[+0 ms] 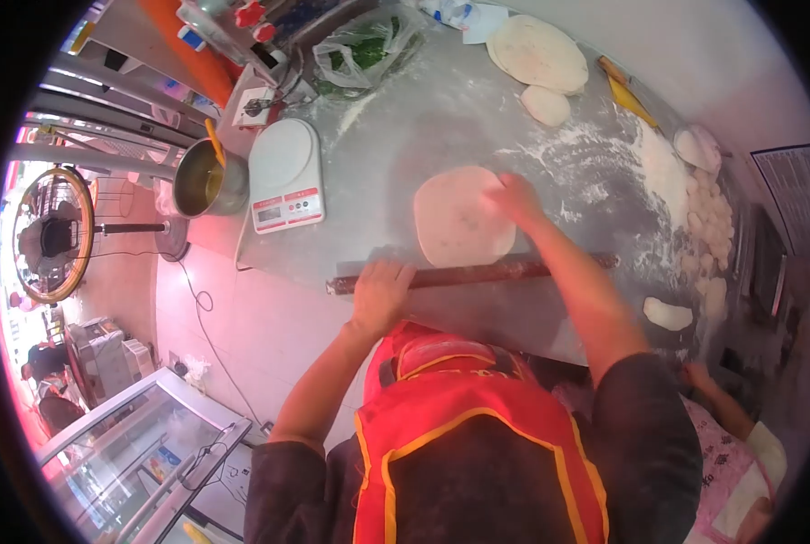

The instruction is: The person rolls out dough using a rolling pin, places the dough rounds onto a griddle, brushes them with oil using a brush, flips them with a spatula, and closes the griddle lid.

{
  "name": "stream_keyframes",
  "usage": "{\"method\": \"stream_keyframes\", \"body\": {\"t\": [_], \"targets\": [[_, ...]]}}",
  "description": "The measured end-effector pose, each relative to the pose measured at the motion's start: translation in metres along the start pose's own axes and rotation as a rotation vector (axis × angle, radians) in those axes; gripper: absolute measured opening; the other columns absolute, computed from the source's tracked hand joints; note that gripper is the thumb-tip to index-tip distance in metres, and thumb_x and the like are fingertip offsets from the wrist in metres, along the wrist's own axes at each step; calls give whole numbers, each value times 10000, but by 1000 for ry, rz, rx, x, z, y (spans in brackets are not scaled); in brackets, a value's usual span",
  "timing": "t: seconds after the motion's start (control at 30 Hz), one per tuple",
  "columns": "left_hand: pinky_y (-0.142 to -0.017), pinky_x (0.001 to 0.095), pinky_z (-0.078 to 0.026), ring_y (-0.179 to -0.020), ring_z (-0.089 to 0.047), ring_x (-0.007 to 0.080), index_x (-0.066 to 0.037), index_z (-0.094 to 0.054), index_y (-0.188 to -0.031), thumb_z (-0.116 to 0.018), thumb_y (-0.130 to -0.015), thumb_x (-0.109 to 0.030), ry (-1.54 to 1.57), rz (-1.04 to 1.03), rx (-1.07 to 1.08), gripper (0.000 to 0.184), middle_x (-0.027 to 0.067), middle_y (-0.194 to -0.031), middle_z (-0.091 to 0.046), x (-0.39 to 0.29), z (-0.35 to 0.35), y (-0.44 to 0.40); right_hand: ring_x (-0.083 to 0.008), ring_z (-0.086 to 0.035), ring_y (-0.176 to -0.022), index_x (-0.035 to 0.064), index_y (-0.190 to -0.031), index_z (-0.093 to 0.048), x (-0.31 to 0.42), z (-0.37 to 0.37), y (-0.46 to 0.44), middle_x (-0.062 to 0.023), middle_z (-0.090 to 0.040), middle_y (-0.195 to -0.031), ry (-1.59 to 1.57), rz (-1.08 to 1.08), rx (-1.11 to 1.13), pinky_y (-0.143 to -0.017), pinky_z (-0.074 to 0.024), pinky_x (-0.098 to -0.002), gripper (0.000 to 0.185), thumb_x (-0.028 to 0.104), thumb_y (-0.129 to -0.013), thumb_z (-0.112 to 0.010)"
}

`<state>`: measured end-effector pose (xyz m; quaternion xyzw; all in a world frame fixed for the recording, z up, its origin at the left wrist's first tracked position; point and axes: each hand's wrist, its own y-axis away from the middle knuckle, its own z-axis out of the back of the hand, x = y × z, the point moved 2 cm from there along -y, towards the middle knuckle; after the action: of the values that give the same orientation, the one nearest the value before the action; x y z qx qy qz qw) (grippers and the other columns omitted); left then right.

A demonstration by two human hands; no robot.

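Note:
A round, flat sheet of dough (459, 218) with small green flecks lies on the grey worktop. My right hand (516, 201) is at its upper right edge, fingers bent and closed on the rim; the fingertips are slightly blurred. Just below the sheet, a long dark wooden rolling pin (478, 276) lies across the front of the worktop. Over the pin's left part my left hand (385, 288) is closed, knuckles up. The sheet's lower edge meets or nearly meets the pin, and my right forearm passes over the pin's right part.
Left of the dough stands a white kitchen scale (285, 177), beside a metal pot (207, 186). A bag of greens (364, 50), stacked dough rounds (536, 54) and a yellow-bladed scraper (630, 95) lie at the back. Right are flour (654, 172), dough pieces (709, 218) and another person's arm (721, 399).

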<state>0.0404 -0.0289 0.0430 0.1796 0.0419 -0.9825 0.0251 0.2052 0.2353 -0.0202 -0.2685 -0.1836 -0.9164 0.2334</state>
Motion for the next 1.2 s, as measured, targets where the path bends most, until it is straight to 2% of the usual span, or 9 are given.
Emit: {"method": "stream_keyframes", "body": {"t": [0.07,0.13,0.2,0.3,0.6,0.77,0.87,1.1,1.2], "targets": [[-903,437,-420,-945,-571,281,-68,-588,-1032,-651,-703,-95,-2,29,-54,336,88,-941,-594,-2,-3,-4,-372,-579,-796,36,-890,-588,-18,32,70,-173,-604,-847,-21,-148,4,-728,-459,-444,260,284,-833,-639],[-1006,465,-373,-1054,-563,285,-65,-589,-1091,-637,-731,-85,1,87,-178,364,98,-1034,-606,-6,-11,-6,-365,-583,-976,52,-1113,-588,-51,33,147,-175,-613,-1050,55,151,-362,-872,-446,-466,329,253,-857,-632],[-1093,520,-267,-1257,-463,304,-46,-525,-1275,-622,-807,-174,15,163,-169,495,140,-1286,-535,-7,-32,-4,-362,-488,-1208,52,-1315,-490,-45,37,199,-176,-524,-1303,453,150,-311,-1029,-338,-540,503,233,-866,-624],[-1109,571,-186,-1372,-336,330,-43,-398,-1420,-560,-880,-339,-59,213,-35,636,154,-1470,-387,1,-39,-32,-347,-376,-1334,54,-1396,-413,-51,29,177,-167,-413,-1442,371,27,-324,-1104,-216,-584,581,218,-873,-608],[-1137,561,-155,-1416,-244,308,-69,-355,-1443,-493,-939,-398,-368,65,-324,617,101,-1510,-334,69,-32,-259,-330,-340,-1359,48,-1420,-367,-65,88,-40,-153,-373,-1472,511,85,-621,-1090,-236,-585,574,298,-930,-531],[-1144,550,-146,-1406,-274,341,4,-346,-1426,-598,-851,-335,-119,106,-42,714,189,-1491,-342,39,-40,-110,-356,-317,-1375,8,-1406,-372,-61,38,110,-204,-363,-1466,334,146,-381,-1109,-220,-582,625,260,-876,-589],[-1118,555,-227,-1383,-325,340,17,-426,-1367,-662,-794,-246,25,18,-125,673,195,-1449,-396,21,-41,-6,-347,-355,-1359,6,-1401,-376,-47,29,187,-208,-382,-1454,287,101,-224,-1106,-217,-594,648,235,-847,-621],[-1133,498,-219,-1390,-310,301,-52,-461,-1361,-573,-883,-352,-202,122,-90,576,146,-1478,-375,41,-37,-97,-333,-350,-1363,14,-1394,-391,-67,42,127,-196,-394,-1451,437,31,-321,-1114,-220,-569,570,245,-900,-558],[-1090,517,-275,-1287,-433,325,-30,-481,-1326,-569,-841,-302,-95,184,-55,563,183,-1359,-478,28,-58,-24,-345,-409,-1310,8,-1359,-442,-64,34,177,-197,-452,-1397,572,152,-221,-1104,-253,-545,540,296,-914,-548]]}}
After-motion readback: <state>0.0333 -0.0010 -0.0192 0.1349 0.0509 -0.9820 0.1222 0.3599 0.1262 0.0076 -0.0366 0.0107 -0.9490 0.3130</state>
